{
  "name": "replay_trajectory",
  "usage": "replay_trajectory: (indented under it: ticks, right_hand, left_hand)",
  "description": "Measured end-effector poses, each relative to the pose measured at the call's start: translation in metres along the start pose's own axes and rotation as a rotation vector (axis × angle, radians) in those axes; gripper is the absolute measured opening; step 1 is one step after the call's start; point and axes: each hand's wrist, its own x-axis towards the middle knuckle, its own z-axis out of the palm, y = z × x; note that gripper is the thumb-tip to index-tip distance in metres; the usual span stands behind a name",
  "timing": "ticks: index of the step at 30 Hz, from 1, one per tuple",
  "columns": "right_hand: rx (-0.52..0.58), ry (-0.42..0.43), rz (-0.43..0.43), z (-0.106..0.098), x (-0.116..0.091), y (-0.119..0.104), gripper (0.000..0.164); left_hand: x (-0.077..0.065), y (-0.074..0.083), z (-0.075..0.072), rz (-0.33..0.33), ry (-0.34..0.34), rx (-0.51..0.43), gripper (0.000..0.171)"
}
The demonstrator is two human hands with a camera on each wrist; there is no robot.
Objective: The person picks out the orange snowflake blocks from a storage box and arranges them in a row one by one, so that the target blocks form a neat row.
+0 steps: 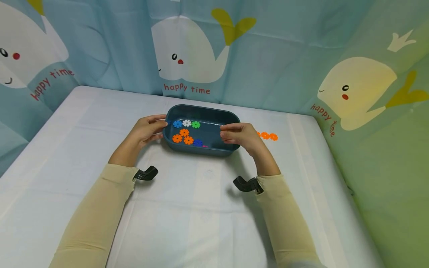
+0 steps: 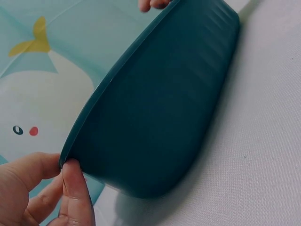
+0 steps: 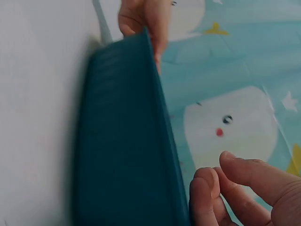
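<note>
A dark teal oval plastic basin (image 1: 204, 152) stands on the white-covered table. Inside, to its left, lie several flat snowflake-shaped plastic discs: a blue disc (image 1: 177, 124), a white disc (image 1: 186, 123), a green disc (image 1: 196, 124), three orange ones, a dark blue disc (image 1: 198, 142) and a sliver of pink. My left hand (image 1: 147, 129) pinches the basin's left rim; the left wrist view shows thumb (image 2: 75, 181) against the outer wall. My right hand (image 1: 239, 136) hangs over the right end of the basin, fingers loosely bent, with nothing seen between them in the right wrist view.
To the right of the basin, a short row of orange discs (image 1: 269, 136) lies on the tablecloth (image 1: 207, 208), partly behind my right hand. A curtain with whale prints (image 1: 281, 74) hangs along the table's back and sides. Black wrist mounts (image 1: 146, 173) stick out from both sleeves.
</note>
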Motion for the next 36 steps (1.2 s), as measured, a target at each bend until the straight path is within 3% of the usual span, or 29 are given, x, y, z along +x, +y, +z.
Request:
replay_trajectory:
  ticks: [11,26,36]
  right_hand:
    - [-0.029,-0.025,0.073,0.037,0.024,-0.001,0.038]
    - [-0.25,-0.1,0.066,0.07,0.049,0.001,0.03]
    - [-0.377,-0.053,0.069,0.08,0.066,0.002,0.022]
  left_hand:
    - [0.003,0.0,0.001,-0.001,0.025,-0.011,0.051]
    - [0.005,0.0,0.0,-0.007,0.021,0.0,0.051]
    - [0.005,-0.002,-0.001,-0.006,0.027,-0.017,0.05]
